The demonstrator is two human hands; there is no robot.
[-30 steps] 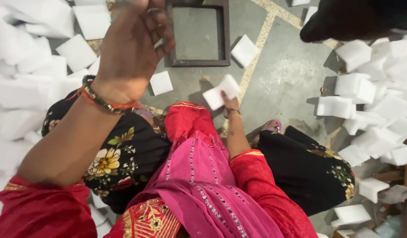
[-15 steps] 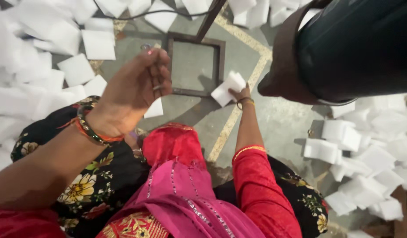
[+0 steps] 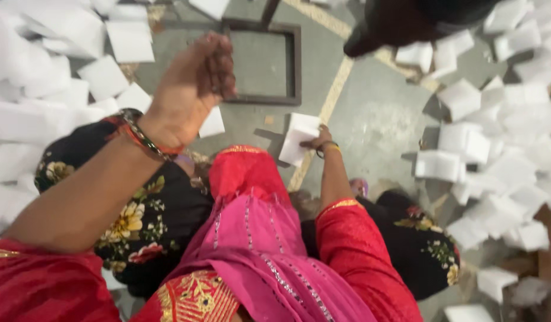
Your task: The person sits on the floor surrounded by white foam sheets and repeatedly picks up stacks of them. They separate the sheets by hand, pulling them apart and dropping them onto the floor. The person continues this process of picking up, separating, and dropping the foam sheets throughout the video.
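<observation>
While the person sits on the floor (image 3: pixel 371 119), the right hand (image 3: pixel 319 142) grips a white block (image 3: pixel 298 138), fingers closed on its right edge, just below the dark square frame (image 3: pixel 263 62). Left hand (image 3: pixel 198 80) is raised at the frame's left side, fingers curled loosely; whether it holds anything cannot be told. White blocks lie heaped left of the frame (image 3: pixel 42 101) and well to its right (image 3: pixel 502 149).
</observation>
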